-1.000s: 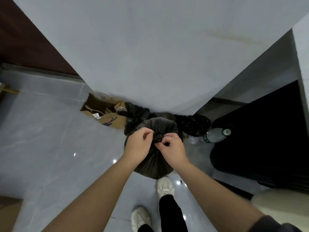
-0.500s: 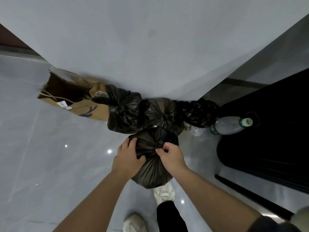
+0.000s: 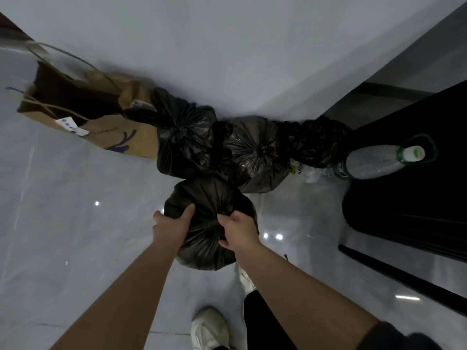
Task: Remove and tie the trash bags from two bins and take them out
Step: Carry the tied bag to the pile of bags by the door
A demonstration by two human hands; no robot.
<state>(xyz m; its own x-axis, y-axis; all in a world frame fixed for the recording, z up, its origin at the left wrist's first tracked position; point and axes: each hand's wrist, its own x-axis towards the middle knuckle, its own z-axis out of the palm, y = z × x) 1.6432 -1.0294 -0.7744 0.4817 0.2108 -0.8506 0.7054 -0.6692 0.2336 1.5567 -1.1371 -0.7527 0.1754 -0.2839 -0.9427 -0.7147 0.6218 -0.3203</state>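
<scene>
A full black trash bag point(image 3: 209, 238), tied shut, hangs low over the grey floor in front of me. My right hand point(image 3: 238, 229) pinches its knotted top between thumb and fingers. My left hand point(image 3: 171, 224) presses against the bag's left side, thumb spread over the plastic. Just beyond it, three more tied black bags point(image 3: 182, 137) point(image 3: 255, 152) point(image 3: 318, 140) lie in a row against the white wall.
A brown paper carrier bag point(image 3: 83, 117) lies on its side at the left of the row. A large clear water bottle point(image 3: 376, 160) stands at the right, beside a black doormat point(image 3: 409, 198). My white shoes point(image 3: 209, 329) are below the bag.
I have bent lower and closer to the pile. The bag has come down toward the floor; my left hand left the knot and moved onto the bag's side.
</scene>
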